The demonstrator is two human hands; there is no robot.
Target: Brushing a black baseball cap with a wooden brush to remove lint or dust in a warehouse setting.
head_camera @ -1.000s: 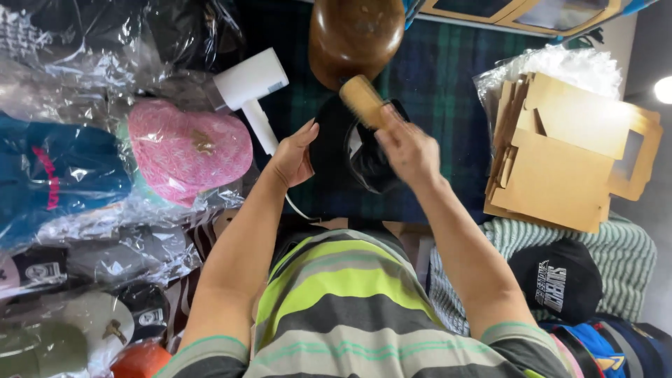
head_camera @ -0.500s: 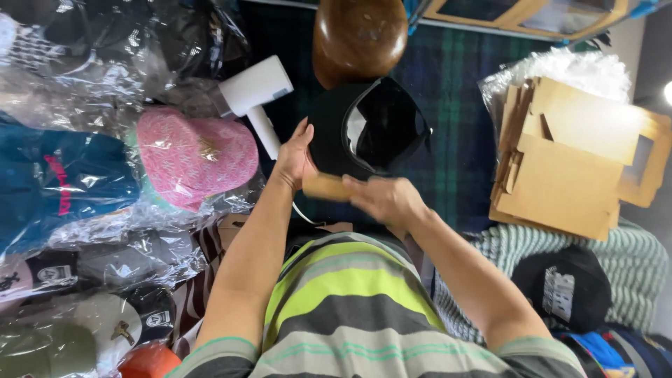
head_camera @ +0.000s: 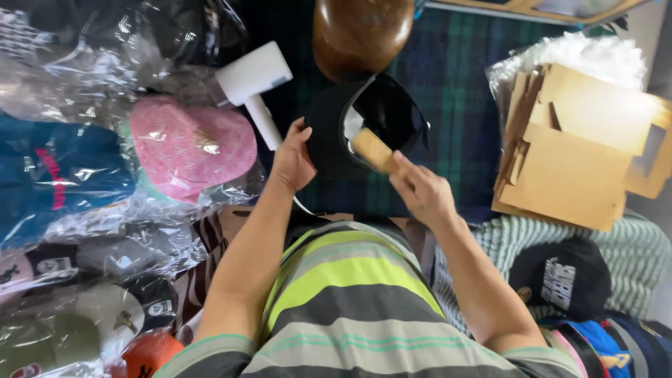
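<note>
Over a dark plaid cloth (head_camera: 462, 91), beside a bagged pink cap (head_camera: 192, 147) and a white hammer-shaped tool (head_camera: 255, 80), the left hand (head_camera: 294, 157) cups a black cap (head_camera: 364, 126) by its edge; the right hand (head_camera: 420, 192) is closed round a wooden brush (head_camera: 372, 149) inside the cap. Cardboard inserts (head_camera: 574, 154) lie at right.

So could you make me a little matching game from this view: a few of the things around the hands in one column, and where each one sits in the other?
Things:
1. black cap
2. wooden brush
3. pink cap
4. cardboard pieces

Places:
A. in a clear bag, to the left of the left hand
B. stacked at the far right
C. gripped by the right hand
D. steadied by the left hand, in front of the brown wooden form

Pairs: 1-D, 2-C, 3-A, 4-B
</note>
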